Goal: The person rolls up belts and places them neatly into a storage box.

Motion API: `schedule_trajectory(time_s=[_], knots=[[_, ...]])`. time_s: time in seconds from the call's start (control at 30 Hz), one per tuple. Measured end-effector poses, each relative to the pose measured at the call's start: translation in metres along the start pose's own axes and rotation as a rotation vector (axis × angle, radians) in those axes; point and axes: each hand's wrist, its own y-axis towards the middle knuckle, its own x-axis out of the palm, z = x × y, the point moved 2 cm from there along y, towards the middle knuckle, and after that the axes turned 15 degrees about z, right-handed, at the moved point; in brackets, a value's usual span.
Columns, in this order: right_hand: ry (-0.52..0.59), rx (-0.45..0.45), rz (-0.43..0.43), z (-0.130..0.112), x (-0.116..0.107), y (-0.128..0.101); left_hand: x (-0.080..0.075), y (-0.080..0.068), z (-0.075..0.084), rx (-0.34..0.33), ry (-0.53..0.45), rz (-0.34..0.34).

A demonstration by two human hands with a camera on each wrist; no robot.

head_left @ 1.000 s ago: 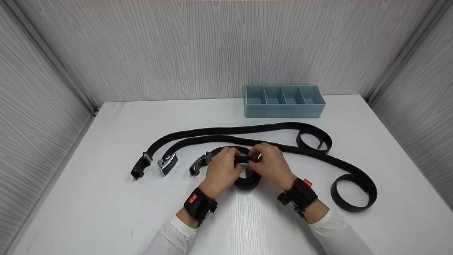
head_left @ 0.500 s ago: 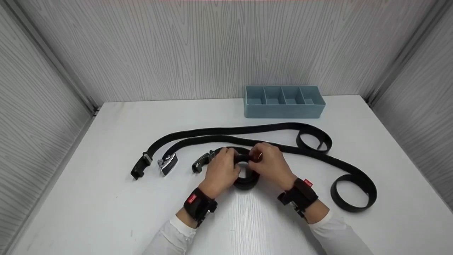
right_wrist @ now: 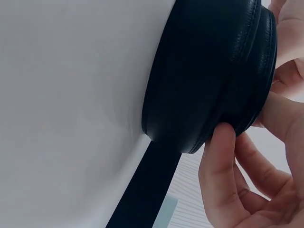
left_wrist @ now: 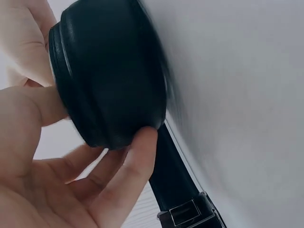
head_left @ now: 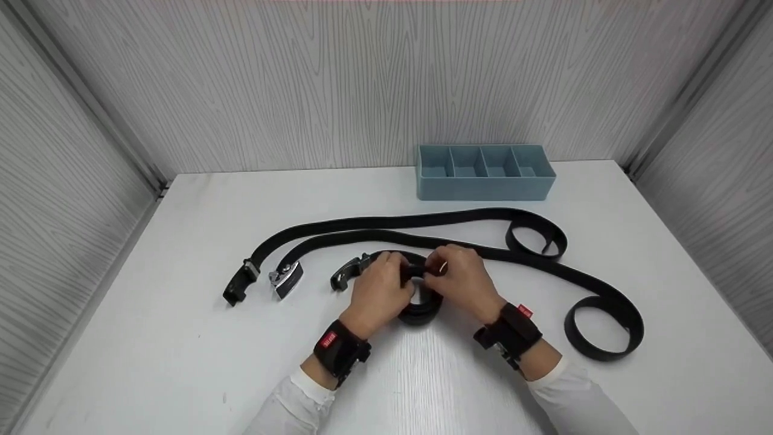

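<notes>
A black belt is rolled into a coil [head_left: 420, 307] on the white table [head_left: 181, 338], and both hands hold it. My left hand [head_left: 379, 290] grips the coil's left side, thumb and fingers curled round the roll [left_wrist: 109, 76]. My right hand [head_left: 460, 279] grips its right side [right_wrist: 209, 71]. The belt's loose end leads left to a dark metal buckle [head_left: 345, 275] lying on the table; the buckle [left_wrist: 190, 214] also shows at the bottom of the left wrist view.
Two more black belts [head_left: 423, 226] lie stretched across the table behind the hands, buckles [head_left: 286, 280] at the left and loops [head_left: 603, 329] at the right. A blue divided tray [head_left: 484, 173] stands at the back. Grey panel walls enclose the table.
The loose buckle end has slid a little right, toward the coil, as the roll takes up more strap. Both hands stay on the coil.
</notes>
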Motion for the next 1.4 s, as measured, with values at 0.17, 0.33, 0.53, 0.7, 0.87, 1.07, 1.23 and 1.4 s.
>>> schedule_trajectory(time_s=[0.17,0.33,0.53,0.7,0.87,1.07,1.23,1.4], knots=[[0.001,0.004,0.013,0.002,0.001,0.000,0.000,0.000,-0.001,0.004,0.008,0.003],[0.009,0.024,-0.002,-0.001,-0.001,0.000,-0.003,-0.001,0.002,0.086,0.034,0.083],[-0.003,0.004,-0.007,-0.003,-0.001,-0.001,-0.003,-0.001,0.003,0.109,0.010,0.096],[-0.014,-0.022,0.024,-0.003,-0.001,-0.001,-0.002,0.002,-0.001,0.003,-0.041,0.043],[-0.028,-0.056,0.068,-0.002,-0.002,-0.002,0.000,0.006,-0.005,-0.087,-0.024,-0.060],[-0.029,-0.043,0.055,-0.001,-0.001,-0.001,0.004,0.006,-0.007,-0.061,-0.016,-0.107],[-0.035,-0.033,0.036,-0.001,-0.001,-0.001,0.004,0.004,-0.006,-0.053,-0.002,-0.096],[-0.059,-0.028,0.036,-0.001,-0.002,-0.001,0.000,0.002,-0.002,-0.052,0.034,-0.094]])
